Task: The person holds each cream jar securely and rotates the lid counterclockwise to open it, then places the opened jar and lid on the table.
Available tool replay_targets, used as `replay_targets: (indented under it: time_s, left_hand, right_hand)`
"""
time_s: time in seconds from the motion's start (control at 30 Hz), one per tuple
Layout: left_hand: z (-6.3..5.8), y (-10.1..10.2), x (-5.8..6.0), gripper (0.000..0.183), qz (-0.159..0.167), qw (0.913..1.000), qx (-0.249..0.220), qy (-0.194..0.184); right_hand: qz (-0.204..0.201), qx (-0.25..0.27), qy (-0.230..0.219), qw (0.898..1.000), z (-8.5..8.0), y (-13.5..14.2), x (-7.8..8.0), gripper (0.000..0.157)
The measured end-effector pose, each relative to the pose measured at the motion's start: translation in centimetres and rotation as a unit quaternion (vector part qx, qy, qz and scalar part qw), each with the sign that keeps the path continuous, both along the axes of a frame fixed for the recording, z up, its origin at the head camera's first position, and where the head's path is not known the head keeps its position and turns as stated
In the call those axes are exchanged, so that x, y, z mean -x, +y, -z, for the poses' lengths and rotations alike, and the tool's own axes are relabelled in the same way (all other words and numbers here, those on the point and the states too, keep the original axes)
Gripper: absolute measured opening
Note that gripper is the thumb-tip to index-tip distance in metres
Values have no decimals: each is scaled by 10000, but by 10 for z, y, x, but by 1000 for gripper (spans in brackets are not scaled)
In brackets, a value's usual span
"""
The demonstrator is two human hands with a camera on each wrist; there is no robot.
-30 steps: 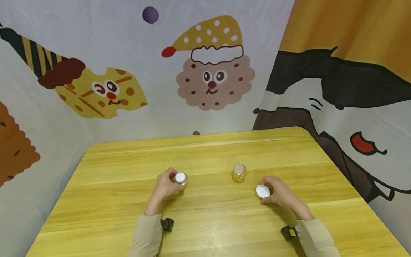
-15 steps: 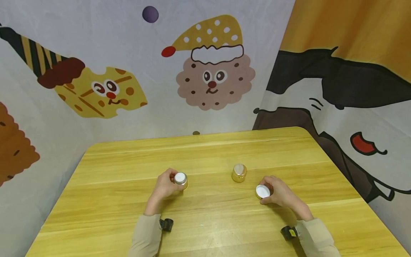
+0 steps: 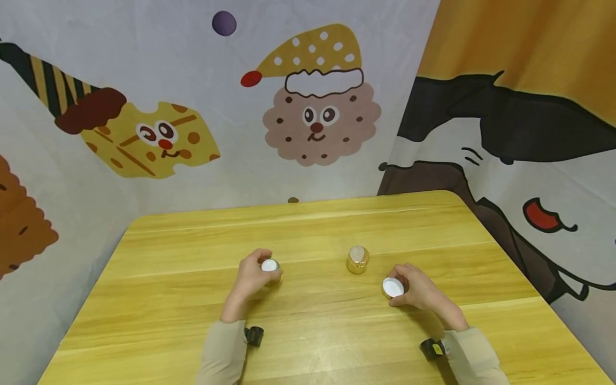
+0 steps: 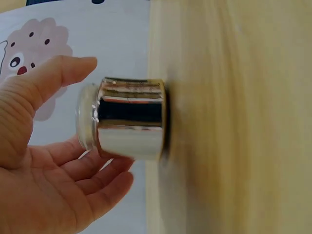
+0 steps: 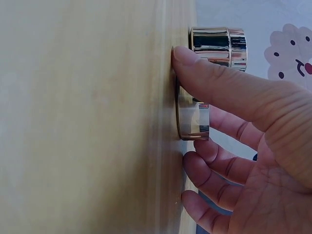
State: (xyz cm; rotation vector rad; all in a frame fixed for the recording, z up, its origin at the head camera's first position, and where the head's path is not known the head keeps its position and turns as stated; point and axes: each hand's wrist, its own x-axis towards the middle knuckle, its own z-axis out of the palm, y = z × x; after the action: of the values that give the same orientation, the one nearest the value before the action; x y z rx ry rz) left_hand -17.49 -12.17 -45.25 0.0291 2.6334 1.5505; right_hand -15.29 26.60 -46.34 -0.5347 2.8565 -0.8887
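Gold jar (image 4: 131, 117) ptly hid by L hand (image 3: 252, 275), half-spread & loose about it; R hand (image 3: 421, 289) pinches lid (image 3: 392, 287), edge covered.

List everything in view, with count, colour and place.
Table: 1, yellow wood grain, foreground.
Lidless jar: 1, gold with white top, table's left.
Closed jar: 1, gold, right of the lidless jar.
Jar lid: 1, gold, white inside facing up, right of the closed jar.
Cloth backdrop: pieces not countable, mostly whitish with cartoon prints, behind the table.
Wrist cameras: 2, black, one at each wrist.
Sleeves: 2, beige, one per arm.
Left hand: 1, bare, spread around the lidless jar.
Right hand: 1, bare, pinching the jar lid.
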Motion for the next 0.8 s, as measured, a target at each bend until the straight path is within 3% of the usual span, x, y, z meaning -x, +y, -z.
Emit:
replay_targets:
  time_s: [0.13, 0.3, 0.67, 0.8]
  left_hand:
    - [-5, 8, 4, 50, -63, 9994, 10, 331]
    - [-10, 21, 9, 44, 100, 9971, -94, 744]
    - [-11, 56, 15, 41, 680, 9928, -575, 798]
    - [-9, 68, 18, 39, 844, 9906, -644, 858]
  right_hand:
    - [27, -20, 5, 10000, 0, 1, 0, 47]
    - [50, 19, 26, 10000, -3, 0, -2, 47]
    - [-266, 385, 514, 9976, 0, 3, -4, 47]
    - [-79, 334, 209, 9992, -2, 0, -3, 46]
